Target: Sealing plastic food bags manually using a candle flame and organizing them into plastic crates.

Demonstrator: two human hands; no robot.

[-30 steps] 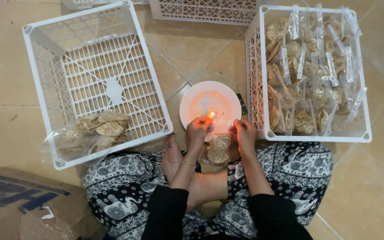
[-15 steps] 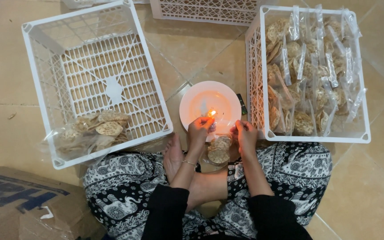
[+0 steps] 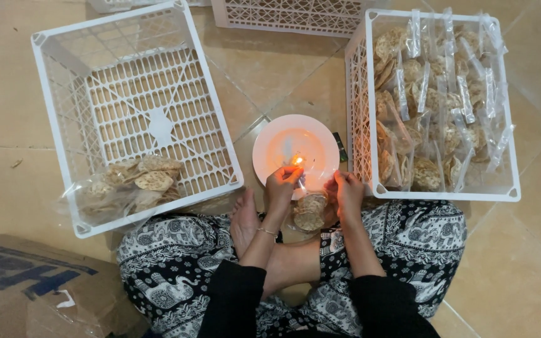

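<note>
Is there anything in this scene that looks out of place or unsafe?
One thing: a small open flame burns on the white plate on the floor, right beside both hands, left hand and right hand, which hold a plastic snack bag at it.

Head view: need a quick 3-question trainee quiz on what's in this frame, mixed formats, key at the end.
1. True or false: the left crate holds more cracker bags than the right crate.
2. Multiple choice: the small flame burns over A) the cardboard box, B) the round plate, C) the left crate.
3. Short answer: what do the left hand and right hand hold between them?

Key
1. False: the left crate has only a few bags in one corner, while the right one is packed.
2. B.
3. A clear bag of round crackers, its top held up near the flame.
</note>
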